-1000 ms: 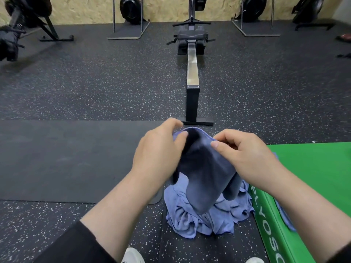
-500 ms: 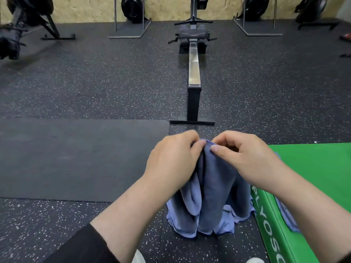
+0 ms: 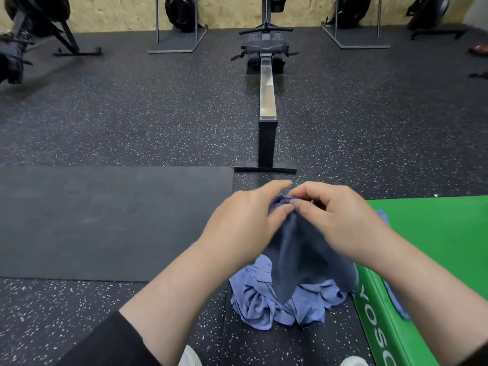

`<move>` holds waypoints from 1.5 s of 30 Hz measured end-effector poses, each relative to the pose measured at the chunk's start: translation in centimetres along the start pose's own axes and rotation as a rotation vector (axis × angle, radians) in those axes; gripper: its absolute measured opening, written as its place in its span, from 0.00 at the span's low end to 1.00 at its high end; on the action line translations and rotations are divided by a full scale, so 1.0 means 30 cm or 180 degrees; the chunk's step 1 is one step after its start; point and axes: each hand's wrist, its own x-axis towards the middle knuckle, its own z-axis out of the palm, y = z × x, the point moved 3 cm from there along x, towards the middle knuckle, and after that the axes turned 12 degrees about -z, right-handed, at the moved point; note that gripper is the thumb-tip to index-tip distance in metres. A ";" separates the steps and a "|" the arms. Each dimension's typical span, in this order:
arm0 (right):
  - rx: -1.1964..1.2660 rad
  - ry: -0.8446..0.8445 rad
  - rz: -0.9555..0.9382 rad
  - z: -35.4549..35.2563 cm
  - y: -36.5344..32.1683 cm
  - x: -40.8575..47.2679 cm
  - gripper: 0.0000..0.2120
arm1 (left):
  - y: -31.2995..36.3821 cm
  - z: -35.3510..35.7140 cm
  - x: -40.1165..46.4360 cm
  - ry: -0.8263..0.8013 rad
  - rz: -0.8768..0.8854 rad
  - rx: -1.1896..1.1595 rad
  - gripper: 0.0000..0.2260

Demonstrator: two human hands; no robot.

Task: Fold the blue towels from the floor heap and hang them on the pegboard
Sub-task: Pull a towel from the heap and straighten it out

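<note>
A: Where's the cloth?

B: Dark blue soft towel (image 3: pixel 303 254) held up over the crumpled lighter blue heap of towels (image 3: pixel 277 305) on the speckled black rubber floor (image 3: pixel 132 114), just beside the green padded plyo box (image 3: pixel 435 247).

A: Hands?

B: Left hand (image 3: pixel 245 228) and right hand (image 3: pixel 340 223) both pinch its top edge, fingertips nearly meeting, fingers curled.

A: Handling?

B: Looks light and limp; it drapes in folds, no stiffness. Best taken at the corners or hem, I'd judge, else it bunches. Pegboard not in view.
</note>
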 end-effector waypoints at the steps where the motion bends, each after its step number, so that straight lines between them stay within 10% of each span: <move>1: 0.0001 -0.0014 -0.0008 0.000 -0.001 -0.001 0.06 | 0.003 0.008 0.001 -0.0022 0.0035 0.0050 0.12; 11: -0.0099 0.0057 0.0188 -0.018 0.027 0.001 0.07 | -0.083 -0.051 0.050 0.0790 -0.0738 -0.0312 0.11; 19: -0.0133 -0.0088 -0.0036 0.004 0.016 -0.004 0.04 | -0.012 0.002 0.010 0.0066 0.0017 -0.0072 0.11; 27: -0.0129 -0.0062 0.0151 -0.016 0.010 -0.001 0.02 | -0.037 -0.017 0.031 0.0460 -0.0301 -0.0196 0.09; 45: 0.0795 0.0128 0.0954 -0.024 0.009 -0.022 0.24 | -0.090 -0.057 0.046 0.0546 -0.1255 -0.1811 0.12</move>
